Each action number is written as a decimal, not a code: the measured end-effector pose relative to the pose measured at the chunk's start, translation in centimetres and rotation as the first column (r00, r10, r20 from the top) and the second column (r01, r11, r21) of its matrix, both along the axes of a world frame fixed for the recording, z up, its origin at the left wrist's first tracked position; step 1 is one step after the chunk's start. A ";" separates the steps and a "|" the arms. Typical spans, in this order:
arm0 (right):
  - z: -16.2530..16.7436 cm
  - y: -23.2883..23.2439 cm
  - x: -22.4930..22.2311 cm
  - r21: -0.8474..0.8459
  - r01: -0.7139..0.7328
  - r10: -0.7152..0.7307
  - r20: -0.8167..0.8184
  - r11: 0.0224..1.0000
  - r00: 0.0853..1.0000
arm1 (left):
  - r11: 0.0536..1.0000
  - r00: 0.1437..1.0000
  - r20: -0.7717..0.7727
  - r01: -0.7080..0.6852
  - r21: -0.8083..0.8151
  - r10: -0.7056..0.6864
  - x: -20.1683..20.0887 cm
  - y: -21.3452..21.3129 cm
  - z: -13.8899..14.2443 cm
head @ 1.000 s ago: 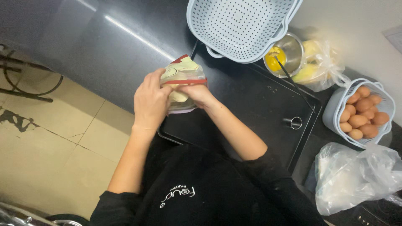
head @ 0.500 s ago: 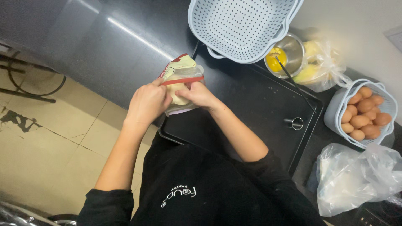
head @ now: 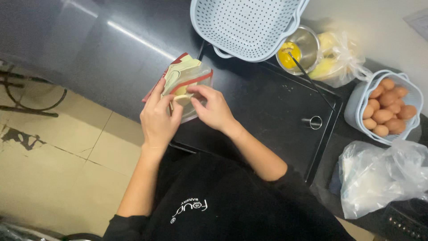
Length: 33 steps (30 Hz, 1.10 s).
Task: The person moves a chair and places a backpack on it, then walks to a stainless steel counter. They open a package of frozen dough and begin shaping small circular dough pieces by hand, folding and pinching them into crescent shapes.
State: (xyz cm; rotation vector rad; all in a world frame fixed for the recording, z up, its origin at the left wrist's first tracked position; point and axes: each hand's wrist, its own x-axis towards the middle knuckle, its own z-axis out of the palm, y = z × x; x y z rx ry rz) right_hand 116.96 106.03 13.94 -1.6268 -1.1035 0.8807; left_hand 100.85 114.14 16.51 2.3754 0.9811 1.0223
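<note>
- Holding a cream-and-red flexible food pouch (head: 185, 82) over the near-left edge of the dark desk (head: 263, 102), the person works at it with both hands.
- Left hand (head: 157, 119): grip closed on the pouch's lower left side, fingers wrapped behind it, thumb in front.
- Right hand (head: 213, 107): fingertips pinched on the pouch's clear front near its mouth; grip closed on the pouch as well.
- Pouch position: tilted, off the desk surface, carried wholly by the two hands, above the corner of the black flat baking tray (head: 285, 120).
- Judgement on handling: the film looks thin and slack, so the left hand should brace firmly while the right pulls with a small, even pinch; keeping the mouth uppermost guards against spilling. Contents cannot be made out.
- Count, pouch: one.
- Count, pale-blue perforated plastic colander (head: 245, 27): one, at the far edge of the tray.
- Count, small steel bowl with yellow liquid (head: 298, 48): one, a thin dark utensil resting in it.
- Count, pale-blue basket of brown eggs (head: 387, 107): one basket; roughly ten eggs visible, others possibly hidden beneath.
- Count, clear plastic bags: two, one with yellow contents (head: 332, 58), one crumpled white (head: 379, 176) at the right.
- Count, small metal ring (head: 315, 122): one, on the tray.
</note>
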 end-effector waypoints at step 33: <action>11.9 -18.5 4.8 0.360 0.356 -0.472 0.321 0.863 0.821 | 0.742 0.749 0.376 0.640 -0.201 -0.545 9.7 -12.5 9.1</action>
